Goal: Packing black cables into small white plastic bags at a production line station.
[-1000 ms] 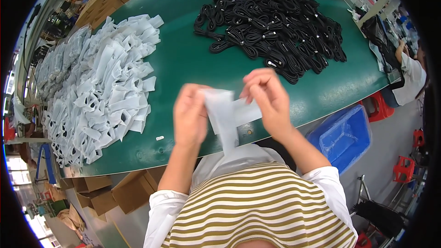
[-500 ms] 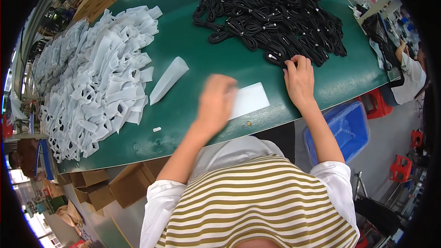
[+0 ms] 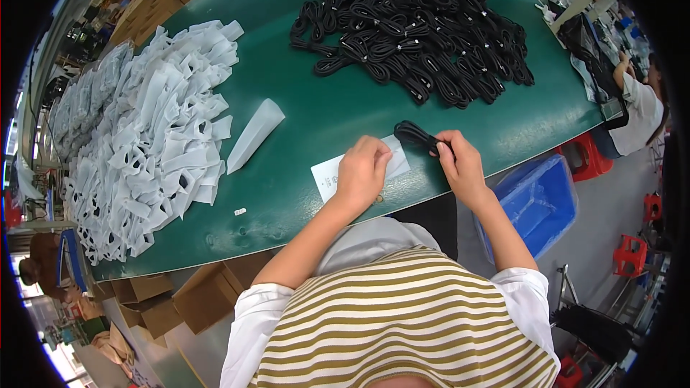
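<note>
Close to the table's front edge lies a flat white pouch with small print on part of it. My left hand rests over its middle, thumb and fingers pinched together on the pouch and covering part of it. Just to the right, my right hand grips one end of a coiled black cable, whose looped end points left above the pouch's right end. To the left of both hands stands apart a rolled, filled white pouch, lying slantwise on the green table.
A heap of black coiled cables covers the far right. White wrapped pouches are piled at the left. A small white tag lies near the front edge. A blue bin stands below at right, cardboard boxes below at left.
My right hand has drawn a coiled cable out of the heap and toward me. My left hand has moved right over the pouch, its fingers now pinched at it.
</note>
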Available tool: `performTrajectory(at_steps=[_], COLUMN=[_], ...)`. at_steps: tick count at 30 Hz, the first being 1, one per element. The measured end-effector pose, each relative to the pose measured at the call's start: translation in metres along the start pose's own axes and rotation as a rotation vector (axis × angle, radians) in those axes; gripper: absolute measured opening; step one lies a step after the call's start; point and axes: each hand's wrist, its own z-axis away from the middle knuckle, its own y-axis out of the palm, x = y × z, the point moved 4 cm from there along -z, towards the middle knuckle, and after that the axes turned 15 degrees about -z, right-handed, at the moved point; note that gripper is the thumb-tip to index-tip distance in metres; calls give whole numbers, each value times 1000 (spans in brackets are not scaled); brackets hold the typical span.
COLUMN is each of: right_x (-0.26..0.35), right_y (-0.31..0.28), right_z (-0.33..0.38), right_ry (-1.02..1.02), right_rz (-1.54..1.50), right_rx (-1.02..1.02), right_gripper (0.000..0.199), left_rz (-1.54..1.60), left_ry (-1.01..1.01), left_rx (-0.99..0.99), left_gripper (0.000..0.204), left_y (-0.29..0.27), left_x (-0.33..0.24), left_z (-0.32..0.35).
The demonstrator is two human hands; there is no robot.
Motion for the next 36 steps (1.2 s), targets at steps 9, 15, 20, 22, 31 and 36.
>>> performTrajectory(at_steps=[9,15,20,22,31,36], right_x=[27,20,34,53,33,-9], right_y=[-6,16,50,59,44,37], right_z=[6,8,6,1,-75,-91], right_ry=[-117,132,76,-44,-421,-326], right_rz=[127,-308,-769,-628,554,816], right_rx=[261,356,164,212,-174,-48], right_gripper=[10,18,28,30,33,28], left_rz=[161,-43,-31,214,339,-466], left_ry=[96,425,303,191,-186,-70], left_rx=[-44,-112,-166,-198,-675,-562], left_gripper=[9,9,7,6,7,15], left_y=[-14,-36,-62,-72,-161,-121], left_x=[-1,-29,-22,-7,43,66], left_z=[-1,9,12,12,19,-10])
